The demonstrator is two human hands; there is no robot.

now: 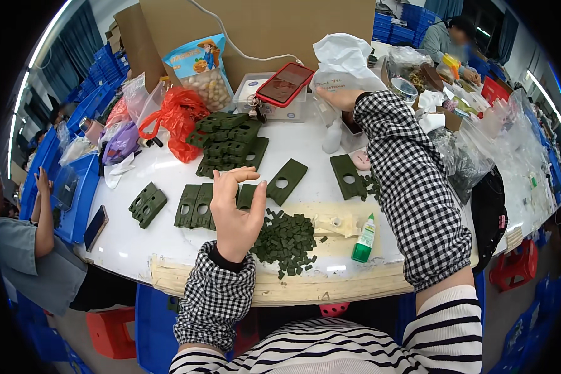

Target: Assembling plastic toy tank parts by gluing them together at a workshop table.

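Observation:
My left hand (235, 215) is open above the table, thumb apart from bent fingers, with nothing visible in it. Beneath and beside it lie flat dark green blocks with round holes, among them one block (202, 207) just left of the hand. A heap of tiny green pieces (285, 242) sits to its right. My right hand (341, 98) reaches to the far side, beside a crumpled white bag (346, 59) and above a small open box (353, 124). Most of its fingers are hidden. Nearer me, a green-and-clear glue bottle (364, 240) lies beside a beige taped patch (336, 223).
Stacked green blocks (230, 140) stand behind my left hand, near a red plastic bag (179, 118). A red-cased phone (285, 85) rests on a clear box. A squeeze bottle (332, 137) stands near my right sleeve. Co-workers sit at left and far right.

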